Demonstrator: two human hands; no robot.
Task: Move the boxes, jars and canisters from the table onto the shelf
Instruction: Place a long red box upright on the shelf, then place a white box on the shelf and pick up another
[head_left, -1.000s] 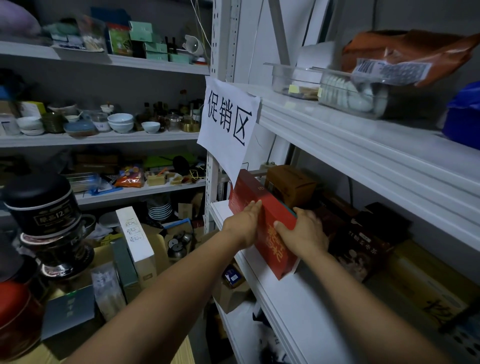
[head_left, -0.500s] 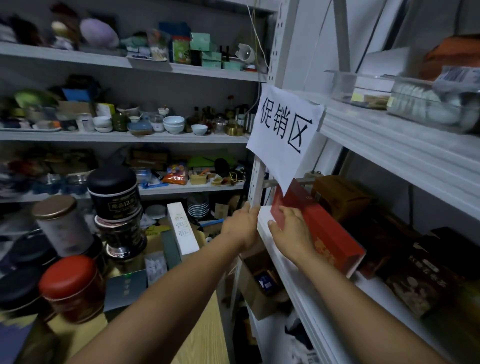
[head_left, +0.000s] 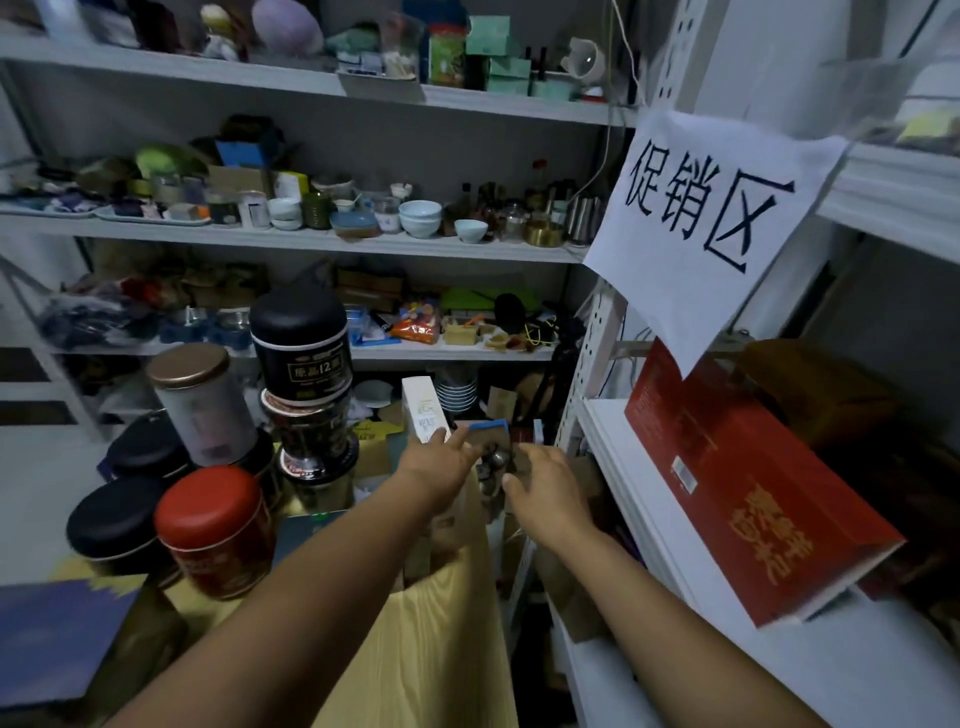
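Fingers of the left hand (head_left: 440, 464) are stretching loosely forward at the centre of the frame, holding nothing, their tips arriving at the lower edge of the upright white box (head_left: 423, 410); whether they are touching it yet I cannot tell. Just to the right of it, the right hand (head_left: 545, 491) is hanging relaxed and empty too, its fingers drooping a little. Half a second ago both hands were pressing on the red box (head_left: 753, 499) at the front corner of the white shelf (head_left: 615, 467). Now they are pulling well apart from it, and it is resting at a slant on that shelf at the right of the frame, under the paper sign (head_left: 711, 228). That box is looking placed, so the hands are swinging back over the wooden table (head_left: 431, 665) at lower centre for the next piece. Plenty is waiting there: the red-lidded canister (head_left: 213, 525) at lower left, the gold-lidded canister (head_left: 200, 405) behind it, and the black canister (head_left: 301, 348) sitting on top of another tin. The white box is probably going next, being nearest the left fingertips.
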